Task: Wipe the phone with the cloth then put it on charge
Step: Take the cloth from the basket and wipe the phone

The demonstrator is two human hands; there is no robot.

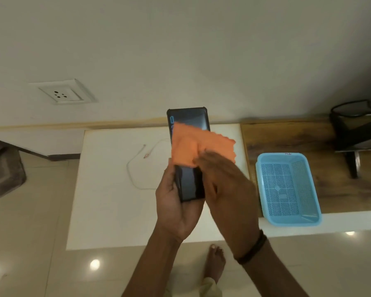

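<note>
Right hand (225,185) presses cloth (193,144) on phone (190,183) above cable (146,155), beside basket (300,181).

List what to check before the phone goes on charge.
1. Left hand grips the phone by its lower end: ok.
2. Right hand presses the orange cloth on the screen: ok.
3. Whole screen wiped: cannot tell.
4. White cable lies on the table, beside the phone: ok.
5. Cable plugged into the wall socket: not ok, the socket is empty.
</note>
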